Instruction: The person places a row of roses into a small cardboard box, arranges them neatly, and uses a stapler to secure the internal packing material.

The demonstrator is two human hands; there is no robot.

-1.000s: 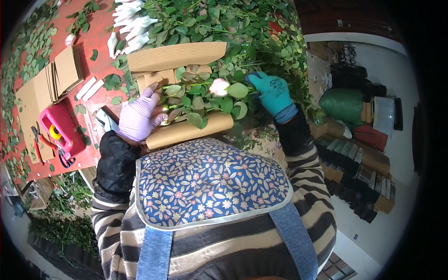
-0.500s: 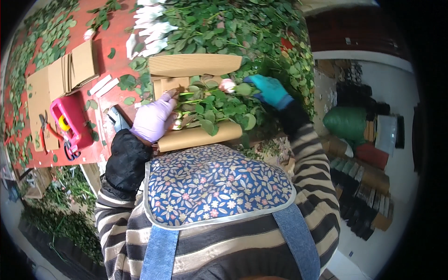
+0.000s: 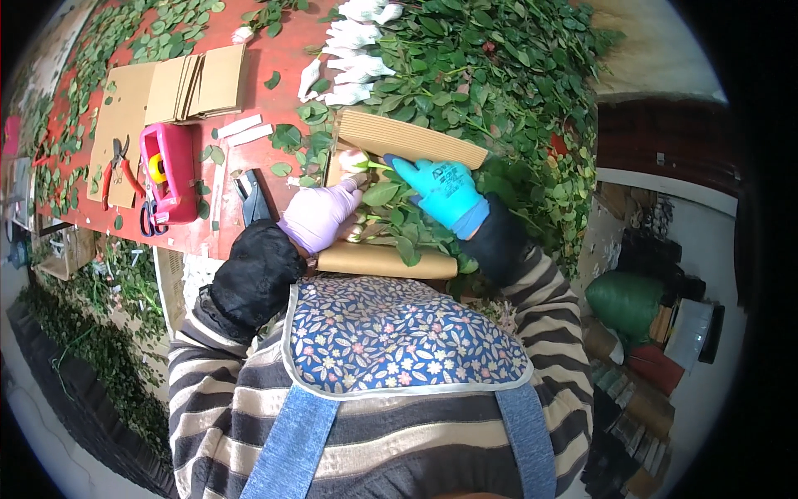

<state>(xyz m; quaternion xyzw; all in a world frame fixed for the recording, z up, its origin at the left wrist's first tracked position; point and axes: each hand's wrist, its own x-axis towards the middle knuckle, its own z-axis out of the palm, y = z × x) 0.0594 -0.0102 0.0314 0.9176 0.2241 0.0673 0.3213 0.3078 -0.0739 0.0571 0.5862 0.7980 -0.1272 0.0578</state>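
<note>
A sheet of brown corrugated cardboard (image 3: 411, 140) lies curled around several leafy rose stems at the table's near edge. My left hand (image 3: 320, 214), in a lilac glove, is closed over the head end of these roses, its fingertips partly hidden among them. A pale rose bud (image 3: 353, 229) shows beside its fingers. My right hand (image 3: 442, 193), in a blue-green glove, pinches the stem of a pink-and-white rose (image 3: 353, 160) just behind the bloom. That bloom rests over the cardboard's left end, above my left fingertips. Green leaves (image 3: 382, 194) show between my hands.
Left of my hands are a stapler (image 3: 251, 198), a pink tape dispenser (image 3: 169, 175), red-handled pruners (image 3: 121, 170) and blue-handled scissors (image 3: 151, 218). Folded cardboard (image 3: 199, 86) lies behind them. White-wrapped blooms (image 3: 353, 66) and a heap of leafy stems (image 3: 499, 75) fill the back.
My right hand has moved left along with the pink-and-white rose, bringing its bloom to the cardboard's left end. My left hand stays at the roses. The whole view has shifted.
</note>
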